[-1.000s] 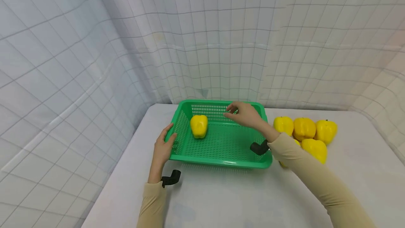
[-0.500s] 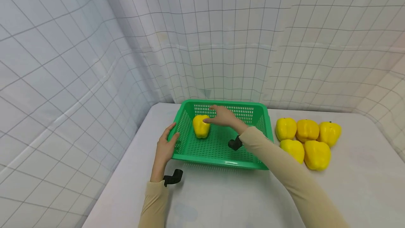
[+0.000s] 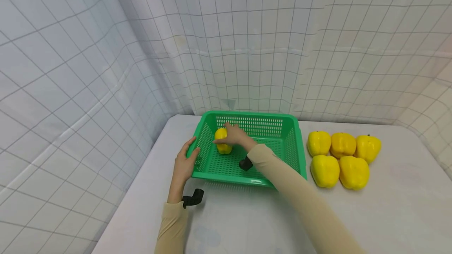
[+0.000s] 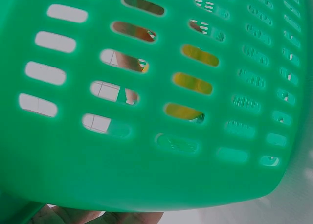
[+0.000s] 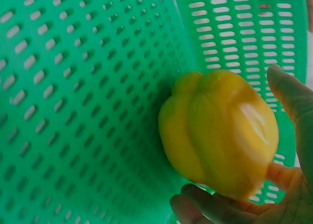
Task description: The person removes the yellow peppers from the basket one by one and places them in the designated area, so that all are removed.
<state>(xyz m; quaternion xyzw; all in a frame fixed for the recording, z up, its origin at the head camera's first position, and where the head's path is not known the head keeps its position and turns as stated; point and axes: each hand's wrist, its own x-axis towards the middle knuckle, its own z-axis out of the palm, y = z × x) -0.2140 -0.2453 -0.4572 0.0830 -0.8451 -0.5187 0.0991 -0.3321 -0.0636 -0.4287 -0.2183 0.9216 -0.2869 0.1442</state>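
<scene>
A green plastic basket (image 3: pixel 252 182) with slotted walls stands on the white table. My left hand (image 3: pixel 184 164) grips its left rim; in the left wrist view fingers (image 4: pixel 112 218) show below the rim. One yellow bell pepper (image 3: pixel 223 149) sits in the basket's left part. Over it reaches my right hand (image 3: pixel 234 135), thumb to one side and fingers to the other. From the right wrist view, fingers lie along the lower side of the pepper (image 5: pixel 220 131), while the thumb (image 5: pixel 288 92) stands apart from it.
Several yellow bell peppers (image 3: pixel 354 172) lie grouped in two rows on the table (image 3: pixel 399 191), right of the basket. White grid-patterned curtains (image 3: pixel 254 50) hang behind the table and at its left side.
My right hand has moved left across the basket and down to the pepper inside it. The left hand keeps its place on the rim.
</scene>
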